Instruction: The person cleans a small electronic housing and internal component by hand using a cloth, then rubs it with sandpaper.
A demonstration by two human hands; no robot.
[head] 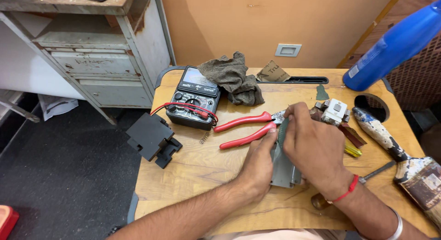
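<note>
Head view: both hands [294, 152] hold a grey plastic part [283, 168] beside red-handled pliers [245, 129].

Repair workshop: multimeter [193, 98], pliers [245, 128], worn bench [193, 171].

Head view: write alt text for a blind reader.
Both hands, left hand and right hand, grip a grey plastic part on a wooden table, beside red-handled pliers, a black multimeter and a paint-stained brush.

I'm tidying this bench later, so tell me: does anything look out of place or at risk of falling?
Yes. The black plastic part hangs off the table's left edge, mostly unsupported. A small loose spring lies beside the multimeter. Both hands grip a grey casing.
</note>
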